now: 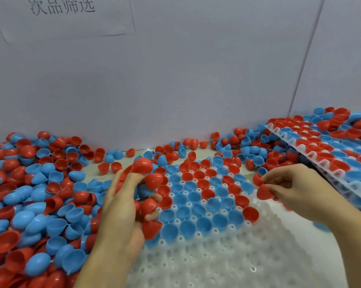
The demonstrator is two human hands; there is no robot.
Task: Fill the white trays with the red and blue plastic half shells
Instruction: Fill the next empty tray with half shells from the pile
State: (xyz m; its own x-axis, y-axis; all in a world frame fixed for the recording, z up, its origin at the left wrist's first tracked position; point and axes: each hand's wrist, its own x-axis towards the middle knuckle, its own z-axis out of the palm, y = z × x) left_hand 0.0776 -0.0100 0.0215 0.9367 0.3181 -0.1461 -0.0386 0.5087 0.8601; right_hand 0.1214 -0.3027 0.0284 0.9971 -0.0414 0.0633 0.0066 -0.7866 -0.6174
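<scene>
Here the left hand (pixel 121 206) clutches a bunch of shells (pixel 152 181) – fingers curled round them; the right hand (pixel 296 190) pinches red shells (pixel 263 191) above the tray (pixel 217 256).

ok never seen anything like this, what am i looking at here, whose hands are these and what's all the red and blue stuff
There is one picture, taken by a camera on a person's head, looking down at their own two bare hands. No machine is involved. The left hand grips a bunch of red half shells, and the right hand pinches another red shell. Between them lies a white tray with round pockets; its far part is filled with red and blue shells, the near part is still bare. Loose shells are heaped on the left and along the wall. A second, filled tray leans at the right.
</scene>
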